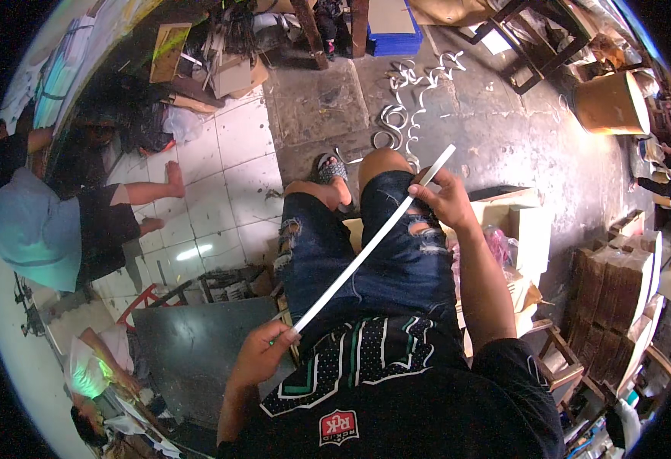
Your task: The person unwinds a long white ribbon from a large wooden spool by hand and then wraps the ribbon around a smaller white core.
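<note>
A long, narrow white strip (362, 256) runs on a slant across my lap, gently bowed; whether it is paper or plastic I cannot tell. My left hand (263, 353) pinches its lower end near my shirt. Higher up, above my knee, my right hand (444, 200) grips the strip between thumb and fingers, and a short end sticks out past them. Beneath it are my torn denim shorts (328, 245). On the floor beyond my knees lie loose white curled strips (396, 122), coiled and tangled.
One person (37, 222) sits at the left on white tiles; another (106, 367) is lower left beside a dark table (198, 359). Right of me stand a carton (530, 237), stacked brown bundles (614, 298) and an orange-brown bin (610, 105). Blue-edged sheets (393, 34) are stacked at the far side.
</note>
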Demonstrator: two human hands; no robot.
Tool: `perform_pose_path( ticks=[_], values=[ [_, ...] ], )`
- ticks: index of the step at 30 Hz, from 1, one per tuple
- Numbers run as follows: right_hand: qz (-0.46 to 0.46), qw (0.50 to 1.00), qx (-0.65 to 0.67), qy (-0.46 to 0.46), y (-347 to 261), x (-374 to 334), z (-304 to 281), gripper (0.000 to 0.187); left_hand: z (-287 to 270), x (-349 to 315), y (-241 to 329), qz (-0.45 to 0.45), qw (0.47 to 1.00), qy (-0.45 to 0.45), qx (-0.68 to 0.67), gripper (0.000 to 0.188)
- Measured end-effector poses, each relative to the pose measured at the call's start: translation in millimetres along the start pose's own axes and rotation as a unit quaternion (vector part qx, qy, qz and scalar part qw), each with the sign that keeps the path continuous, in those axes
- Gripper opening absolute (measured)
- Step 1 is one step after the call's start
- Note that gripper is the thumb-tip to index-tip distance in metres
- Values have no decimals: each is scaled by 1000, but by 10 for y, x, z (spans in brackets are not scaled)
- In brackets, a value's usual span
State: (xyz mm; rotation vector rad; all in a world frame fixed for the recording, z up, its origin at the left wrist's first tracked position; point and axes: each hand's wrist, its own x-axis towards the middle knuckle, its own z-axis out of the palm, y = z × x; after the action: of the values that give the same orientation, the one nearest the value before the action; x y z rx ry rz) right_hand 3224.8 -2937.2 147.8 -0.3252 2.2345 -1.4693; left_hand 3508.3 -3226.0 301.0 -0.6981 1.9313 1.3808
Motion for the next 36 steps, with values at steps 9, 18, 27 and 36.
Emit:
perform_pose_path(
  ticks=[9, 18, 27, 36],
  values=[
    [-16, 999, 32, -8, 22, -12, 22, 18, -16, -34, -47, 49, 999, 20, 2, 29],
    [19, 996, 91, -14, 103, -9, 56, 19, -28, -22, -87, 48, 999, 8, 1, 29],
    [-2, 1000, 21, 8, -76, -16, 28, 20, -33, 14, -82, 37, 999, 7, 20, 29],
    [36, 996, 77, -1, 69, 27, 16, 26, -31, 4, -121, 18, 1000, 4, -22, 28]
  ],
)
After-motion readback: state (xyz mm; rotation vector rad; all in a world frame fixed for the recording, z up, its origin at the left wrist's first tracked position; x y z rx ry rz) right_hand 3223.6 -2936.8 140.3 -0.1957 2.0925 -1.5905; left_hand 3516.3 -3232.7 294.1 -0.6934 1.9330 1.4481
